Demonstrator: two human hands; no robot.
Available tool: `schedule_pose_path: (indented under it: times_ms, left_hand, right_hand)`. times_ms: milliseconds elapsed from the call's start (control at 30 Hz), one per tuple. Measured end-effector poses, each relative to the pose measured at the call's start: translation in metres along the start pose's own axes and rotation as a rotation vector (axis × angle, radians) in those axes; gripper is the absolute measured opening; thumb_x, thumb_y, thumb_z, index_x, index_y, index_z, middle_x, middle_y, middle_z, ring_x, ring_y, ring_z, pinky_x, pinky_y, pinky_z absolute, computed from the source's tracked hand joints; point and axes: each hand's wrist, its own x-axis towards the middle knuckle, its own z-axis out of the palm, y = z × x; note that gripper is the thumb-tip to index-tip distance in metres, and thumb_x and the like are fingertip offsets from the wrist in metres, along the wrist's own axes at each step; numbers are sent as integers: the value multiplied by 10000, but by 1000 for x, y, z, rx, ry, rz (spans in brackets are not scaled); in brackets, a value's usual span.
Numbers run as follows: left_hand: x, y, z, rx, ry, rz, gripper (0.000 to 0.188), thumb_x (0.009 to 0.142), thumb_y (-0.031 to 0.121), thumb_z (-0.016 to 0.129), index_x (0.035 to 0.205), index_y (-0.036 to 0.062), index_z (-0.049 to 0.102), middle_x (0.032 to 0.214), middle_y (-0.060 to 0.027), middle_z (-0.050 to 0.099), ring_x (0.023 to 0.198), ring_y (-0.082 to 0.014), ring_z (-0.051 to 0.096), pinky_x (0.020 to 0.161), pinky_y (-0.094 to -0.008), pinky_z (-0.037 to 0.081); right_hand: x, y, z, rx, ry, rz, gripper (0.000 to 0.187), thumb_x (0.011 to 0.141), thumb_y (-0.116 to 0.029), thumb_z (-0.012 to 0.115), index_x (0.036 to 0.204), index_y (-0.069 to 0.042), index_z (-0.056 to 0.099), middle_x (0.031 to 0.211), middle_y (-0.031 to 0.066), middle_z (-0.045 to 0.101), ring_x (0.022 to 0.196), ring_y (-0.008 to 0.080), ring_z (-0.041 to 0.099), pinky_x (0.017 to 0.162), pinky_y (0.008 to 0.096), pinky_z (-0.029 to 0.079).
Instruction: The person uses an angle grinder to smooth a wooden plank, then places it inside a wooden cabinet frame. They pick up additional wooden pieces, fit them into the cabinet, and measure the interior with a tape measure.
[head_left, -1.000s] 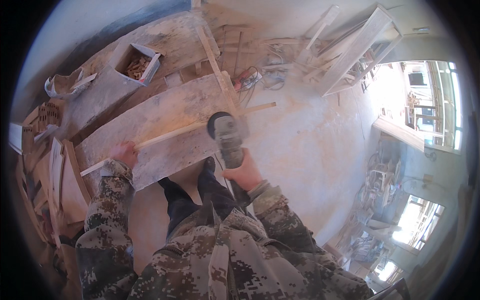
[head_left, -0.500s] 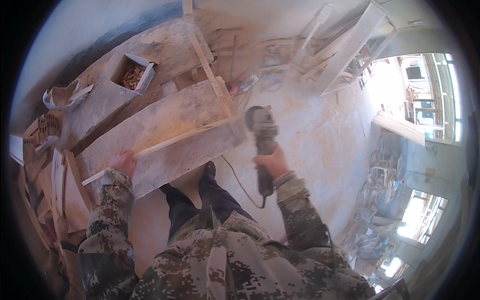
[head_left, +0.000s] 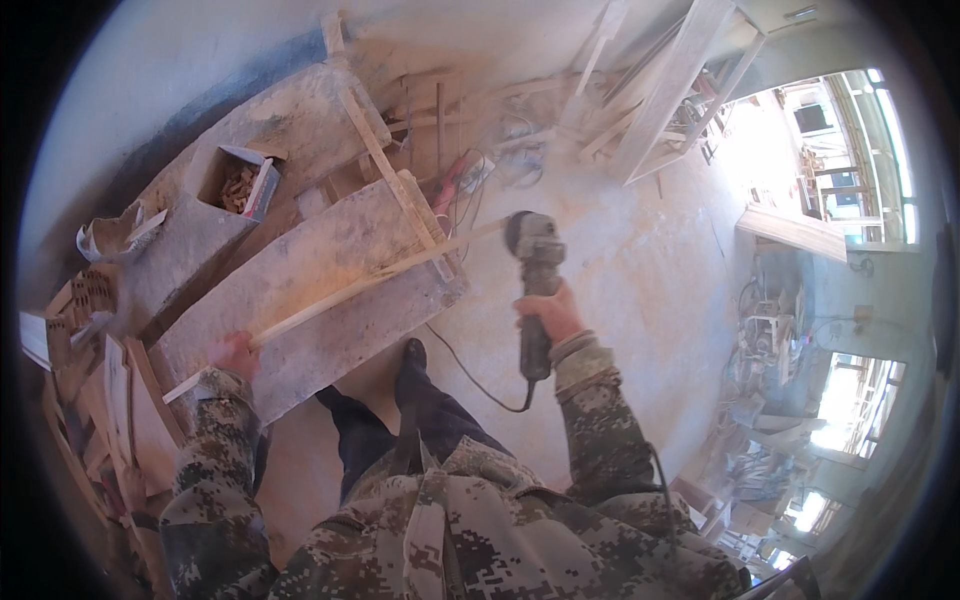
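A long, thin wooden strip (head_left: 330, 305) lies slantwise across the worn bench board (head_left: 300, 240). My left hand (head_left: 232, 355) is closed around the strip near its near-left end, against the board. In my right hand (head_left: 553, 310) is a dark angle grinder (head_left: 540, 265), gripped by its body with the disc head pointing away from me. The disc is close to the strip's far end, which juts past the board's right edge; I cannot tell whether they touch. A cord (head_left: 470, 370) runs from the grinder's lower end.
A wooden crosspiece (head_left: 385, 165) spans the two boards. On the back board stands an open box (head_left: 262, 192) of small wood pieces, with a torn sack (head_left: 110, 238) to its left. Planks (head_left: 125, 400) lean at left. A red tool (head_left: 455, 180) lies beyond the bench. Timber (head_left: 670, 90) stands far right.
The whole view has shifted a little. The grinder has moved rightward, away from the board's edge, and the strip's far end shows farther out. My left hand still holds the strip.
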Motion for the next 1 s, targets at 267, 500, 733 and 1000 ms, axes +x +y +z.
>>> schedule_pose_path:
  times_ms: [267, 500, 733, 1000]
  left_hand:
    - [-5, -21, -14, -250, -540, -285, 313, 669, 165, 830, 911, 13, 702, 757, -164, 689, 659, -359, 671, 745, -503, 564]
    - [6, 61, -3, 22, -149, 99, 1114, 521, 413, 951, 1458, 87, 446, 1512, -244, 406, 1369, -465, 408, 1126, -604, 343]
    - [31, 87, 5, 96, -463, 100, 1025, 573, 269, 871, 1463, 63, 406, 1489, -287, 369, 1343, -500, 390, 1091, -586, 380]
    - [25, 13, -19, -157, -578, 2, 396, 668, 99, 709, 1055, 61, 632, 968, -253, 694, 950, -477, 653, 839, -494, 539]
  right_hand:
    - [-46, 45, -68, 303, 106, 65, 391, 759, -26, 696, 1105, 1, 517, 783, 128, 608, 576, 269, 640, 535, 409, 565]
    - [-77, 121, -54, 272, 72, 299, 389, 726, -10, 720, 1071, 18, 541, 777, 125, 621, 580, 269, 660, 535, 404, 562]
    - [-75, 140, -38, 126, 4, 244, 495, 707, -46, 783, 1140, 25, 554, 860, 114, 641, 618, 252, 680, 562, 389, 577]
    - [-99, 99, -21, -69, -97, 73, 583, 678, -95, 813, 1196, 8, 566, 936, 116, 658, 728, 206, 674, 650, 359, 566]
